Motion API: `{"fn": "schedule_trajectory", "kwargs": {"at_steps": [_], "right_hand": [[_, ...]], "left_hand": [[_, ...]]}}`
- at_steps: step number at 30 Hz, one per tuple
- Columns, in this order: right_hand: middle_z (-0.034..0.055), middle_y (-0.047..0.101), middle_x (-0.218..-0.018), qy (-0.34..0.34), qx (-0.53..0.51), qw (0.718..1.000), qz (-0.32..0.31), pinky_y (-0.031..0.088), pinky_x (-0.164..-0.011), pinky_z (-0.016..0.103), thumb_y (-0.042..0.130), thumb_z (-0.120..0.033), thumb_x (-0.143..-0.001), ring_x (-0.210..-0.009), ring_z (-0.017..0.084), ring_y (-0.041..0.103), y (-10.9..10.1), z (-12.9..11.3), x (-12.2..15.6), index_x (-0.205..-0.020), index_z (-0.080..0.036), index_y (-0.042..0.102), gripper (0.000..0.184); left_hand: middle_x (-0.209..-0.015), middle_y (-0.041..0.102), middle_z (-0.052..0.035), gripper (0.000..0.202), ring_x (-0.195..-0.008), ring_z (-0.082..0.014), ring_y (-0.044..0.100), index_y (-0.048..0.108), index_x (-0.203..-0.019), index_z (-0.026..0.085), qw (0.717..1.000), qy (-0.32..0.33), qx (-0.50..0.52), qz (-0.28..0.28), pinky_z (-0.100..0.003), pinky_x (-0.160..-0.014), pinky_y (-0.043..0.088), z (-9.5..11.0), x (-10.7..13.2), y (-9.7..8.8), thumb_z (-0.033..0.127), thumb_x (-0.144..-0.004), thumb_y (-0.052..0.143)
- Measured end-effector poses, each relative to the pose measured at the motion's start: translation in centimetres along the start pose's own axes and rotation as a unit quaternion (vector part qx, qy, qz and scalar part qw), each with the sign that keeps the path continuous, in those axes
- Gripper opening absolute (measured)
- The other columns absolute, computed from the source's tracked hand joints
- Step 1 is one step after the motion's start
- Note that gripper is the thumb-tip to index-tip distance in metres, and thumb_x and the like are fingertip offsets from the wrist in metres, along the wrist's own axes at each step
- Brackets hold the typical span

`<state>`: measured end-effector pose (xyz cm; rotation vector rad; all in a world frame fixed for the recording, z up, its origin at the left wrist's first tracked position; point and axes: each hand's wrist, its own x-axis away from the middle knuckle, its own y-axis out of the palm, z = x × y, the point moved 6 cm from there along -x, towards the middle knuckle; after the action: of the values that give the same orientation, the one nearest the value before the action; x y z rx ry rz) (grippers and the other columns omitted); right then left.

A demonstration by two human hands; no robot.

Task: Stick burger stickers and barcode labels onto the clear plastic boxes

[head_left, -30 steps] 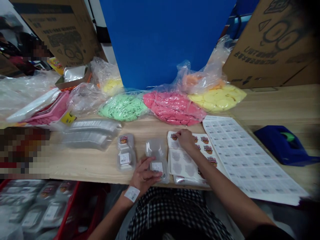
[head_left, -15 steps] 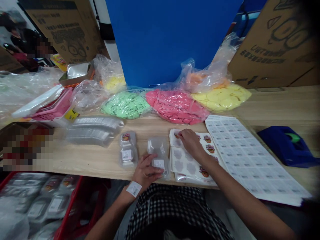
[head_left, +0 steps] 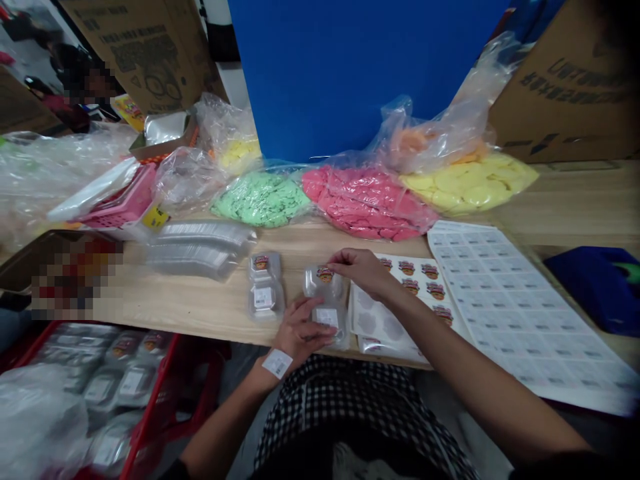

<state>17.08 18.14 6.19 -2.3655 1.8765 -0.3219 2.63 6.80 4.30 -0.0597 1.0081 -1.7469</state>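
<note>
A clear plastic clamshell box point(head_left: 337, 287) lies opened out on the table, a white barcode label point(head_left: 326, 316) on its nearer half. My left hand point(head_left: 303, 325) grips that nearer half, fingers curled over it. Over the far half, my right hand point(head_left: 357, 267) pinches the edge of a small round cartoon sticker point(head_left: 325, 274); whether the sticker touches the plastic I cannot tell. To the left lies another opened box point(head_left: 265, 283) bearing both a cartoon sticker and a barcode label. Beneath my right forearm is a sheet of cartoon stickers point(head_left: 367, 323), with several blank spots.
Barcode label sheets point(head_left: 505, 300) lie at right, near a blue dispenser point(head_left: 595, 287). Bags of green point(head_left: 263, 199), pink point(head_left: 367, 203) and yellow point(head_left: 473, 183) pieces line the back. Stacked clear plastic point(head_left: 200, 248) lies left; a red crate point(head_left: 163, 393) of boxes stands below.
My right hand has moved left from the sticker sheet to the box's far half, carrying a cartoon sticker. My left hand stays on the box. The whole view has shifted slightly.
</note>
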Motion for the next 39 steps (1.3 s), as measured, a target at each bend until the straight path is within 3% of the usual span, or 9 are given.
{"fn": "schedule_trajectory", "kwargs": {"at_steps": [11,21,25,28,30,33,36,39], "right_hand": [[0.0003,0.063,-0.063,0.008,0.061,0.998,-0.003,0.041,-0.060,0.027,0.062,-0.026,-0.062,-0.061,0.014,0.054,0.7,1.0,-1.2,-0.066,-0.018,0.063,0.009],[0.0023,0.060,-0.072,-0.051,0.237,0.970,0.026,0.042,-0.068,0.030,0.059,-0.024,-0.070,-0.073,0.017,0.055,1.5,0.5,-0.4,-0.069,-0.019,0.060,0.006],[0.0081,0.055,-0.095,-0.110,0.253,0.956,0.104,0.043,-0.075,0.037,0.063,-0.029,-0.067,-0.088,0.022,0.053,1.3,0.7,-0.1,-0.094,-0.018,0.060,0.029],[0.0084,0.051,-0.097,-0.104,0.187,0.966,0.147,0.045,-0.072,0.035,0.059,-0.026,-0.069,-0.079,0.019,0.052,0.2,1.6,-0.3,-0.100,-0.017,0.058,0.032],[0.0065,0.052,-0.090,-0.106,0.140,0.969,0.173,0.044,-0.072,0.035,0.053,-0.025,-0.072,-0.074,0.017,0.052,-0.9,1.8,-0.2,-0.092,-0.017,0.059,0.022],[0.0048,0.056,-0.086,-0.113,0.095,0.965,0.217,0.043,-0.076,0.035,0.051,-0.032,-0.077,-0.079,0.017,0.053,-2.6,1.7,0.8,-0.086,-0.019,0.060,0.018],[0.0039,0.060,-0.083,-0.095,0.080,0.967,0.220,0.042,-0.075,0.034,0.052,-0.039,-0.077,-0.079,0.018,0.053,-3.3,1.7,2.1,-0.081,-0.019,0.060,0.021],[0.0041,0.061,-0.081,-0.082,0.093,0.970,0.207,0.041,-0.073,0.034,0.052,-0.041,-0.077,-0.077,0.018,0.053,-3.4,1.7,3.3,-0.078,-0.019,0.061,0.024]], "left_hand": [[-0.124,0.057,-0.0079,0.014,-0.113,-0.0238,0.050,0.073,-0.086,0.026,1.000,0.021,-0.012,0.014,-0.045,-0.092,0.045,-0.2,0.3,0.2,0.033,-0.075,0.067],[-0.125,0.056,-0.0084,0.014,-0.112,-0.0237,0.050,0.073,-0.087,0.026,0.999,0.027,-0.006,0.019,-0.043,-0.091,0.046,-0.2,0.3,0.1,0.032,-0.075,0.068],[-0.124,0.056,-0.0085,0.014,-0.112,-0.0237,0.050,0.073,-0.086,0.025,0.999,0.028,-0.001,0.020,-0.044,-0.091,0.046,-0.1,0.2,0.1,0.032,-0.075,0.068],[-0.123,0.057,-0.0098,0.014,-0.113,-0.0249,0.050,0.072,-0.086,0.024,0.999,0.030,0.017,0.020,-0.045,-0.092,0.045,0.1,0.2,-0.2,0.030,-0.074,0.069],[-0.123,0.056,-0.0103,0.017,-0.115,-0.0252,0.050,0.071,-0.089,0.023,0.998,0.012,0.051,0.030,-0.045,-0.094,0.044,0.2,0.2,-0.7,0.029,-0.074,0.070],[-0.127,0.054,-0.0102,0.034,-0.119,-0.0247,0.048,0.064,-0.104,0.024,0.984,-0.065,0.145,0.075,-0.045,-0.100,0.040,-0.4,0.3,-2.1,0.027,-0.071,0.073],[-0.132,0.050,-0.0093,0.053,-0.125,-0.0239,0.044,0.053,-0.118,0.026,0.947,-0.140,0.260,0.130,-0.045,-0.106,0.034,-1.4,0.7,-3.8,0.023,-0.070,0.074],[-0.133,0.050,-0.0090,0.059,-0.127,-0.0232,0.043,0.049,-0.120,0.024,0.913,-0.167,0.328,0.174,-0.043,-0.108,0.032,-2.4,1.0,-5.9,0.021,-0.068,0.075]]}}
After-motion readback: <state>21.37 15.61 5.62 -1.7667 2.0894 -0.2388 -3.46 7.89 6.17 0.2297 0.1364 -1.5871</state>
